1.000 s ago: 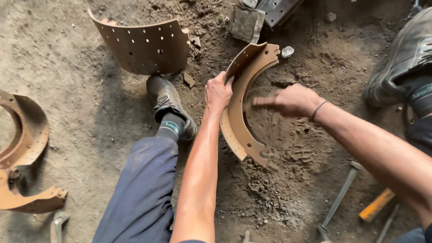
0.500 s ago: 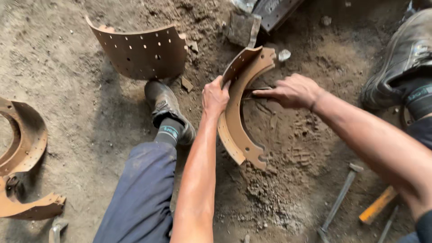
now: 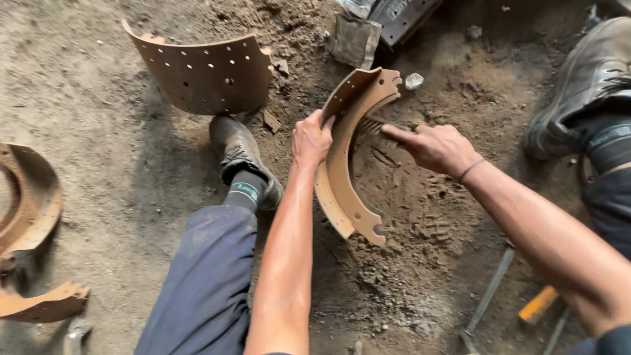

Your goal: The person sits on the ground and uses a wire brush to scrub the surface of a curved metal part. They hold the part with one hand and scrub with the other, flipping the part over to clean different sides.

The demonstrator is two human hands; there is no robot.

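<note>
Head view looks down on a dirt floor [image 3: 85,85] where a curved, rusty-brown metal brake shoe with a notched web [image 3: 348,158] stands on its edge between the person's two arms. Its lower end rests in the loose soil and its upper end points away from the person.

At the shoe's outer curved face, the left hand [image 3: 312,139] is closed around the rim near the upper half, fingers wrapped over the edge, grasping it and keeping it upright. On the inner side of the arc, the right hand [image 3: 437,148] is mostly curled, with the forefinger stretched out toward the shoe's web; whether the fingertip touches the metal or anything thin is held cannot be told. A dark band sits on that wrist.

Just left of the shoe lies the person's dark work boot [image 3: 240,158] at the end of a blue trouser leg [image 3: 210,283]. Beyond it a wide curved brown plate with rows of holes [image 3: 207,72] stands in the dirt. More rusty curved shoe pieces [image 3: 29,217] lie well apart at the left edge. Another boot [image 3: 582,85] shows at upper right. A slim steel rod [image 3: 490,296] and an orange-handled tool [image 3: 539,304] lie at lower right, partly under the right forearm.
</note>
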